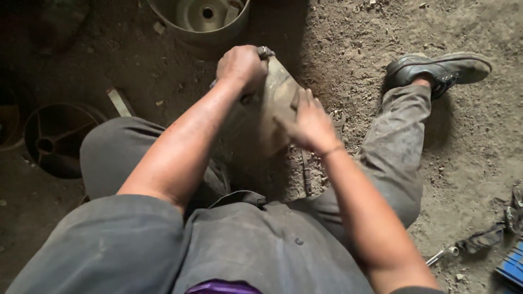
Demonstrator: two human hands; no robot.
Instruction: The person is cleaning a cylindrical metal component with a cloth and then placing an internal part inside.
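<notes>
Left hand: my left hand is curled into a fist over the top edge of the dusty tan curved metal part, gripping it together with a small silvery metal tool head that sticks out just past the knuckles.
Right hand: my right hand lies flat on the face of the same part, fingers stretched out and pressed against it, not wrapped round anything.
Held part: it stands between my knees, low in front of me, upright and slightly tilted, its lower end hidden behind my right hand and the dirt; I cannot tell whether it rests on the ground.
Ground: bare, lumpy brown dirt floor all round, brighter on the right side and shadowed on the left.
Legs: I sit with grey dusty trousers spread apart; the right foot wears a worn black lace-up shoe turned sideways on the dirt, well apart from the hands.
Above the hands: a round grey metal drum with a holed hub inside stands just beyond the left hand.
Left side: a dark spoked metal wheel-shaped casting lies in shadow beside my left knee, with a pale flat metal strip near it.
Lower right: a small chrome socket tool, a dirty crumpled rag and the corner of a blue ribbed plastic object lie on the dirt, well apart from the part.
</notes>
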